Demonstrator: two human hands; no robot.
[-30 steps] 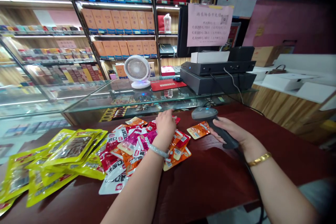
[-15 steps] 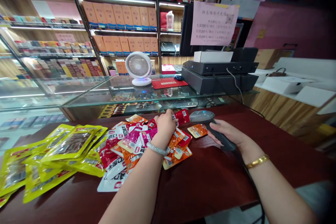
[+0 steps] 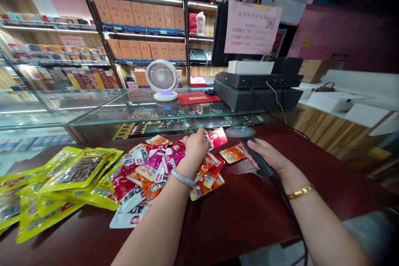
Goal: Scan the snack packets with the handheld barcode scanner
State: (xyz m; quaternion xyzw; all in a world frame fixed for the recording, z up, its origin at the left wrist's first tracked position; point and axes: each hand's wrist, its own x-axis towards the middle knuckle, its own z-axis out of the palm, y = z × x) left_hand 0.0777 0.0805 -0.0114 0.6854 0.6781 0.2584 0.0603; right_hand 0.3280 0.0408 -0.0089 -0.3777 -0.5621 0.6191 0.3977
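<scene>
Since a second ago, a red packet (image 3: 218,137) has come out beside the scanner (image 3: 240,134). On the worktop (image 3: 243,216) lie yellow packs (image 3: 81,170) and sachets (image 3: 151,167); the right hand (image 3: 272,158) grips the scanner, the left hand (image 3: 197,144) that packet.

The pink sign (image 3: 252,29) lists 200, 300, 500 (yuan).

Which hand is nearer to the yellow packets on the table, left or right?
Left. The left hand, holding a red packet, is over the colorful pile right of the yellow packets; the right hand, gripping the scanner, is farther right, beyond that pile.
</scene>
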